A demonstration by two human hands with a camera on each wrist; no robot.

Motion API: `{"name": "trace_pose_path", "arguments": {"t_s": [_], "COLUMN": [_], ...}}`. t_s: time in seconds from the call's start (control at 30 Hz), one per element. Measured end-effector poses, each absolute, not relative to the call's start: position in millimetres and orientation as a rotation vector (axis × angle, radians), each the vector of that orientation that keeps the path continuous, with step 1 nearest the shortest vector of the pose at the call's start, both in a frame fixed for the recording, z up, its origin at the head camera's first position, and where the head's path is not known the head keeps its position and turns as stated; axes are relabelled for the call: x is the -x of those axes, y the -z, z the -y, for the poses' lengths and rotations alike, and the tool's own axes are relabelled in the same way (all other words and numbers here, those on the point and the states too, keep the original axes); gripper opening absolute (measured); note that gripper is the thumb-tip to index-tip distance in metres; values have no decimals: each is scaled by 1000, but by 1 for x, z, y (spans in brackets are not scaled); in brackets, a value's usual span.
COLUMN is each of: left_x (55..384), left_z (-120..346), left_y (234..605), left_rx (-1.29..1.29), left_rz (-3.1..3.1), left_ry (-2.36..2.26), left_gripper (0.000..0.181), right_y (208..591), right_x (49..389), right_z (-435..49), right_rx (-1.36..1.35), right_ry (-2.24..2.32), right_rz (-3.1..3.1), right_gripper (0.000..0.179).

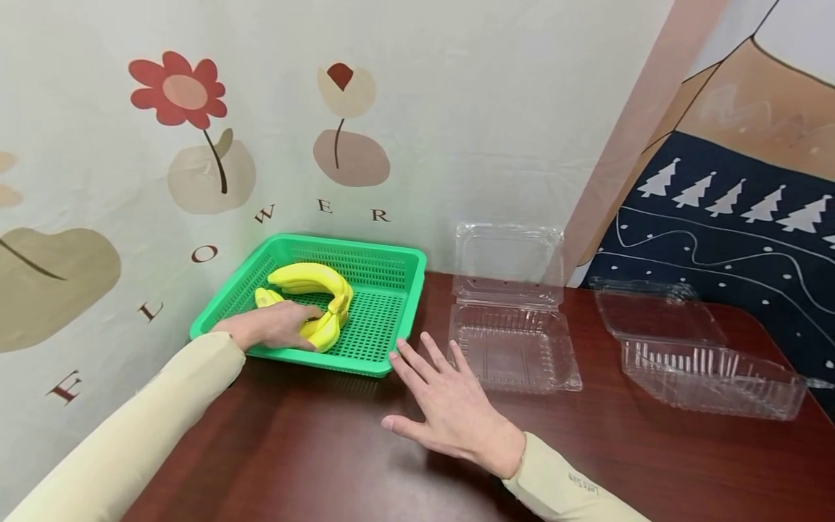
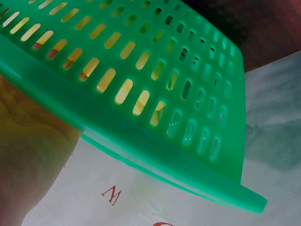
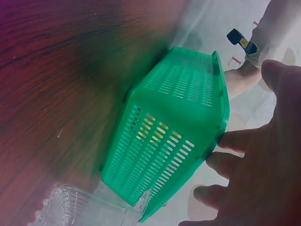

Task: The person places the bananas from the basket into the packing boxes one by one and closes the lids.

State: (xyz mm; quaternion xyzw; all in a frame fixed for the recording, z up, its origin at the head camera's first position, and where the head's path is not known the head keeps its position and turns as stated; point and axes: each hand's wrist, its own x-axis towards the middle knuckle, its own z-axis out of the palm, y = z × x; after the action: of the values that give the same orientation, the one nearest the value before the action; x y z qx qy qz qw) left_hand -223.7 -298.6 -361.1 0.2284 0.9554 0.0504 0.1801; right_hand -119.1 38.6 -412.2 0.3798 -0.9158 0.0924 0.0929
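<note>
Curving in a green basket (image 1: 410, 299), bright yellow bananas (image 1: 342, 294); left hand (image 1: 280, 324) grasping one, right hand (image 1: 450, 407) splayed

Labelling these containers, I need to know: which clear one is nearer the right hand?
The clear container beside the green basket; the other container is farther right.

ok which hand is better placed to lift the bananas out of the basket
Probably the left hand: it is inside the green basket and appears to grip the bananas. The right hand is outside, by the near right corner, fingers spread and holding nothing.
</note>
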Motion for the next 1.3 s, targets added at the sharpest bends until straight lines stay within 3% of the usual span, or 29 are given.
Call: {"name": "trace_pose_path", "arguments": {"t_s": [0.13, 0.37, 0.77, 0.9, 1.1, 1.3], "left_x": [223, 219, 207, 202, 195, 188], "left_z": [300, 304, 308, 306, 300, 281], "left_y": [361, 358, 338, 331, 321, 309], "left_rx": [-630, -636, -690, -728, -764, -839], "left_rz": [-2725, -2816, -3051, -3112, -3198, -3241], "left_ry": [-129, -167, -229, -228, -198, -216], "left_gripper": [67, 43, 33, 36, 55, 51], "right_y": [412, 412, 414, 414, 414, 413], "right_x": [119, 120, 119, 119, 117, 115], "right_z": [-38, -39, -40, -42, -45, -50], "right_rx": [-1132, -1131, -1134, -1136, -1132, -1119], "right_ry": [-269, -266, -303, -311, -307, -315], "right_rz": [2708, 2722, 2697, 2687, 2687, 2706], "right_gripper": [87, 87, 86, 85, 84, 84]}}
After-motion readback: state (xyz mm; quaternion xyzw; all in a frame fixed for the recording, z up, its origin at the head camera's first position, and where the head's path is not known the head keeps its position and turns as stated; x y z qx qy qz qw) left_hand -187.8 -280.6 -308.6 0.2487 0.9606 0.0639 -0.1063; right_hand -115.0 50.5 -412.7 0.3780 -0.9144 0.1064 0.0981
